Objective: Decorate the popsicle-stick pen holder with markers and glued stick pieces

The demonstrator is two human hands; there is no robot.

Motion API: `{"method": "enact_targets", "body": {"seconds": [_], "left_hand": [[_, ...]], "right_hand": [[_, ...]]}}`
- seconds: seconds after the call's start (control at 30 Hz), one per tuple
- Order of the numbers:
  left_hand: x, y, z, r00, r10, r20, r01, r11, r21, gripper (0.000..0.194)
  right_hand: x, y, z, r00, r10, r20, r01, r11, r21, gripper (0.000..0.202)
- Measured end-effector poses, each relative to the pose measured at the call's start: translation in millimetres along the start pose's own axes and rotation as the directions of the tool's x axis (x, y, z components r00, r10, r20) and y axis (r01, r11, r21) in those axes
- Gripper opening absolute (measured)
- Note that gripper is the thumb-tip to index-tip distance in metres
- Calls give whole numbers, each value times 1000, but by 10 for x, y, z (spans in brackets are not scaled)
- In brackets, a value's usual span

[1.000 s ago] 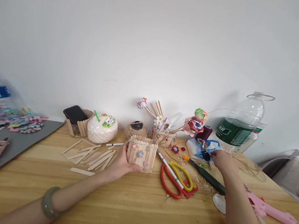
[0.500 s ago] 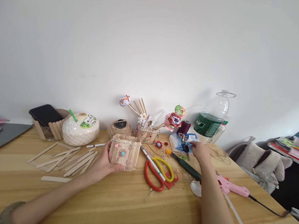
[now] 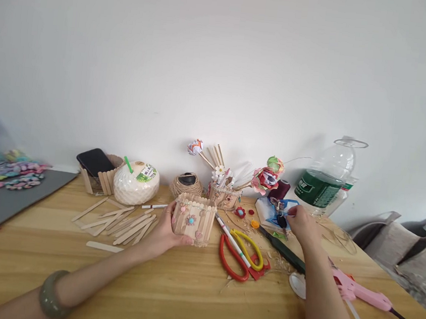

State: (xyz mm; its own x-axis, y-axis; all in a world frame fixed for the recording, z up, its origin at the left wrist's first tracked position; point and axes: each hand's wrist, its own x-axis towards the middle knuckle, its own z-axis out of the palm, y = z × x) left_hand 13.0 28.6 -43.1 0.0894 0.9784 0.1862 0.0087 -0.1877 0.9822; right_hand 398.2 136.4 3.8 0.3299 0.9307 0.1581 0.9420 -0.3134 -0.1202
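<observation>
A small box of wooden craft sticks (image 3: 201, 224), with flower and heart decorations on its front, is held by my left hand (image 3: 169, 232) around its left side and lower edge. My right hand (image 3: 301, 223) reaches to the blue and white packet (image 3: 266, 212), its fingers closed beside a small dark item (image 3: 281, 220); what they pinch is too small to make out. Between the hands lie a red felt flower (image 3: 240, 212) and an orange one (image 3: 255, 224). Scissors with red and yellow handles (image 3: 243, 256) rest in front, under a white marker.
Loose craft sticks (image 3: 135, 228) lie left of the box. Behind stand a white coconut (image 3: 135, 189), a twine roll (image 3: 186, 187), a decorated holder with paper flowers (image 3: 227, 197) and a large bottle (image 3: 322, 186). A pink glue gun (image 3: 362, 292) lies beyond my right forearm.
The view has turned left, shifting everything rightward in the picture. My left hand still holds the box, and my right hand remains at the packet.
</observation>
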Motion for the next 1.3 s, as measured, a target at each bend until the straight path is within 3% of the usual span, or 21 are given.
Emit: {"method": "enact_targets", "body": {"seconds": [0.23, 0.57, 0.67, 0.8, 0.87, 0.93, 1.0, 1.1, 1.2, 1.3], "left_hand": [[29, -69, -21, 1000, 11, 4, -11, 1000, 7, 116], [41, -121, -40, 1000, -1, -26, 1, 1000, 0, 117], [43, -107, -32, 1000, -3, -31, 2, 1000, -18, 117], [41, -71, -19, 1000, -5, -14, 4, 998, -61, 115], [44, -62, -20, 1000, -11, -7, 11, 997, -78, 113], [52, -64, -24, 1000, -23, -5, 23, 996, -88, 110], [64, -71, -27, 999, -34, -14, 33, 995, -97, 109], [80, -68, -20, 998, -45, -48, 39, 993, -115, 109], [86, -36, -2, 998, -47, -48, 41, 991, -127, 108], [82, 7, 8, 998, -36, -42, 30, 990, -136, 104]], "right_hand": [[-9, -17, 24, 995, -90, 50, 90, 996, 0, 25], [16, -77, 22, 999, -45, -7, 46, 994, 100, 28], [-24, -100, -65, 999, -10, -30, 15, 986, 164, 27], [-188, -215, -336, 993, 44, -110, -9, 952, 305, 18], [-374, -406, -466, 986, -12, -168, 83, 904, 419, 12], [-643, -700, -528, 963, -160, -217, 256, 796, 548, 12], [-958, -1041, -508, 906, -337, -257, 420, 628, 655, 17], [-1361, -1449, -379, 818, -466, -337, 540, 419, 730, 16], [-1536, -1607, -242, 767, -508, -393, 591, 319, 741, 12], [-1528, -1609, -163, 764, -497, -412, 593, 290, 751, 10]]}}
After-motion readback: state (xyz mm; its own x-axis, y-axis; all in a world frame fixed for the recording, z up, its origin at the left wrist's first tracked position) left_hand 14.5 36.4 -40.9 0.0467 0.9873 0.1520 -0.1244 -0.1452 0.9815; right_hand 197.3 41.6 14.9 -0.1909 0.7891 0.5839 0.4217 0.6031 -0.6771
